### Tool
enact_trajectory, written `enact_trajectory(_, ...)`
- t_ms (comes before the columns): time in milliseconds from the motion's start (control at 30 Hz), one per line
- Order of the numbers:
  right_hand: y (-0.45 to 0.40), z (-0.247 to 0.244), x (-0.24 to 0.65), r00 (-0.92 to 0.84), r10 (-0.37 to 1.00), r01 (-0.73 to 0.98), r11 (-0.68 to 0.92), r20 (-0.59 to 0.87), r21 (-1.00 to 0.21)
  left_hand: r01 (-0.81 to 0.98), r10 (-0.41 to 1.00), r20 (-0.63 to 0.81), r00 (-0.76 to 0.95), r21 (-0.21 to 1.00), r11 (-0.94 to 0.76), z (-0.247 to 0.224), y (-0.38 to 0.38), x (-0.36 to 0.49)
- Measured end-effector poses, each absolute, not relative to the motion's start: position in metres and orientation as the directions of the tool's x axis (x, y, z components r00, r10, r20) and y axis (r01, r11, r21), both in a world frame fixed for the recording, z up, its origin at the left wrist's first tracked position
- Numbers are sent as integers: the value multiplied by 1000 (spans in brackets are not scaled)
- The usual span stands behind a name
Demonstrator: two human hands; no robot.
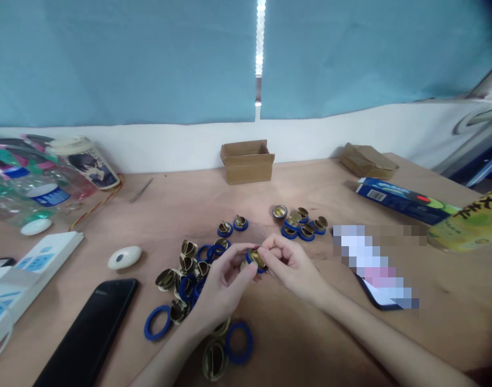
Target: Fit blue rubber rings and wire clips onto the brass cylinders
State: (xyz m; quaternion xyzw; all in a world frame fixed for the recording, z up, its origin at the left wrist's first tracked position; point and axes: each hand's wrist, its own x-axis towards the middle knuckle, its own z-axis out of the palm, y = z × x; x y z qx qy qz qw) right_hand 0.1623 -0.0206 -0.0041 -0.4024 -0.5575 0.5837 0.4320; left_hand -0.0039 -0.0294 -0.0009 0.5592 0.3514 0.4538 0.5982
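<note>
Held piece: I find one brass-coloured piece with a blue rim [257,259] between the fingers of both hands; whether it touches the table [330,344], I cannot tell.
Left hand [228,275]: thumb and fingers clamped about the left side of the piece.
Right hand [289,264]: thumb and forefinger pinched on its right edge.
Brass pile [188,264]: left of the left fingers, pieces lying at mixed angles, blue rings among them.
Loose blue rings: I note one [147,324] left of and nearer than the fingers, another [250,344] directly nearer.
Rimmed pair [225,229]: just beyond the left fingers, apart from the pile.
Rimmed cluster [298,219]: beyond and right of the right fingers, several pieces touching.
Phones: black one [90,333] well left of the fingers; lit one [385,294] to their right, screen partly pixelated.
White rounded case [125,257]: left of the fingers, past the pile.
Cardboard box [249,171]: well beyond the fingers, against the wall, top open.
Blue carton [403,200]: far right, beyond the fingers, beside a yellow container [469,223].
</note>
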Motion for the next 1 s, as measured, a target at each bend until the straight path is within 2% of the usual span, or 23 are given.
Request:
enact_trajectory(133,-22,-6,162,-268,962,34,51,40,-998,-198,937,74,341,980,-6,0,-29,-3)
enact_trajectory(367,-30,-2,164,-211,959,283,246,190,-927,-215,940,73,332,977,0,-1,-28,-3)
enact_trajectory(567,-34,3,164,-246,933,337,336,262,-880,-186,956,40,290,982,16,-3,-28,-3)
enact_trajectory(733,-35,1,164,-228,940,393,327,254,-859,-201,951,27,309,979,38,-4,-27,-3)
enact_trajectory(1000,-36,2,163,-205,941,375,331,270,-866,-199,953,12,301,979,50,-4,-29,-4)
